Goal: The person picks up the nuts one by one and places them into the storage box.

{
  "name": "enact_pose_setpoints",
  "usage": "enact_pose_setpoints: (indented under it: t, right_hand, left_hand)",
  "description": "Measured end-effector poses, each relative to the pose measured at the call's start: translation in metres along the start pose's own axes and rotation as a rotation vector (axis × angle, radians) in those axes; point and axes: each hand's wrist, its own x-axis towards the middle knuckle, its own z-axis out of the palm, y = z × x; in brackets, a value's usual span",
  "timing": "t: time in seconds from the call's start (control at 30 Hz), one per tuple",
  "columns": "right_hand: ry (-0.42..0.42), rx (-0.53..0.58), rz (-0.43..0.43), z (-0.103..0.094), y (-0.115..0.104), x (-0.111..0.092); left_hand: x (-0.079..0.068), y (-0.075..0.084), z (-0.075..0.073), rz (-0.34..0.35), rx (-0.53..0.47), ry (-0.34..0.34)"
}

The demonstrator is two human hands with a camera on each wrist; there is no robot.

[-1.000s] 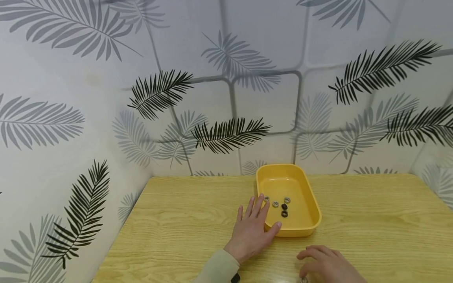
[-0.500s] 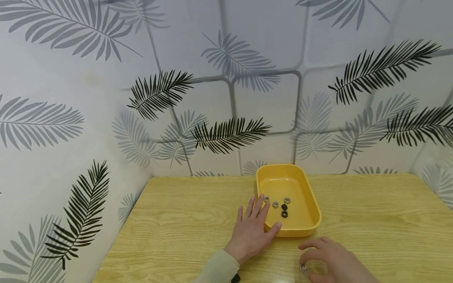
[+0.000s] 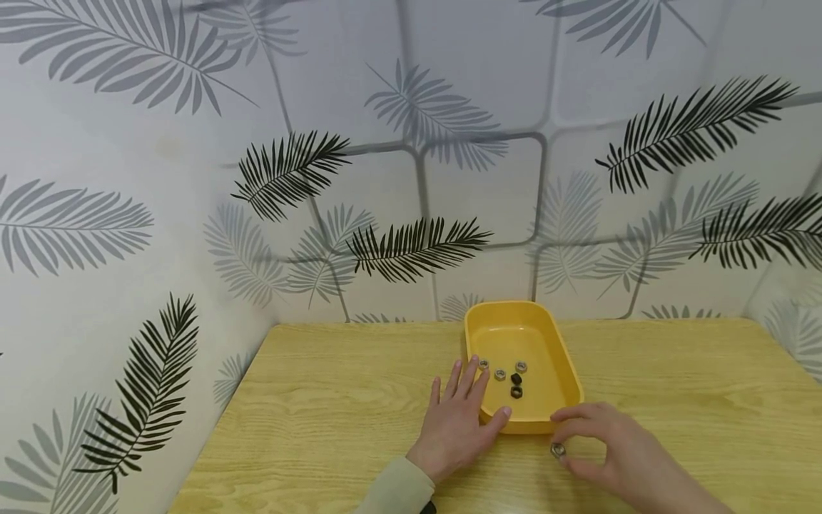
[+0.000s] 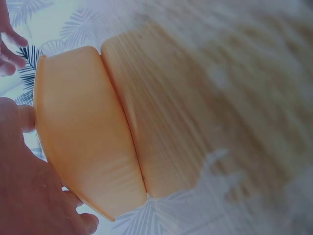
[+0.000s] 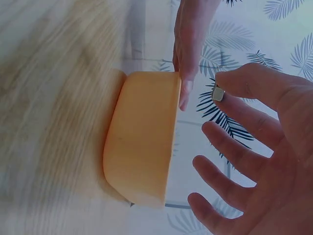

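A yellow plastic tray [image 3: 546, 427] stands on the wooden table, holding several hex nuts: silvery ones such as the nut [image 3: 500, 374] and dark ones such as the black nut [image 3: 516, 392]. My left hand [image 3: 452, 432] rests on the tray's left rim, fingers spread and thumb over the near corner. Between thumb and index finger, my right hand [image 3: 619, 453] pinches a silvery hex nut [image 3: 558, 450] just outside the tray's near right corner. In the right wrist view, that nut [image 5: 218, 93] sits at the fingertips, level with the rim, while the other fingers extend loosely.
The wooden table [image 3: 321, 400] spreads to both sides of the tray. Behind it rises a wall [image 3: 385, 178] with a leaf pattern, close to the tray's far end.
My right hand has taken hold of the silvery nut near the table's front and lifted it forward toward the tray. The left hand and tray have stayed put.
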Motion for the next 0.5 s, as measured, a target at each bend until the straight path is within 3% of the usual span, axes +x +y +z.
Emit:
enact_pose_setpoints:
  t: [0.17, 0.5]
  right_hand:
    - [0.056, -0.018, 0.019, -0.006, 0.0, 0.007]
    - [0.142, -0.044, -0.024, -0.013, 0.01, 0.019]
  left_hand:
    - [0.0, 0.001, 0.0, -0.002, 0.002, 0.001]
    - [-0.001, 0.002, -0.003, 0.007, 0.003, 0.001]
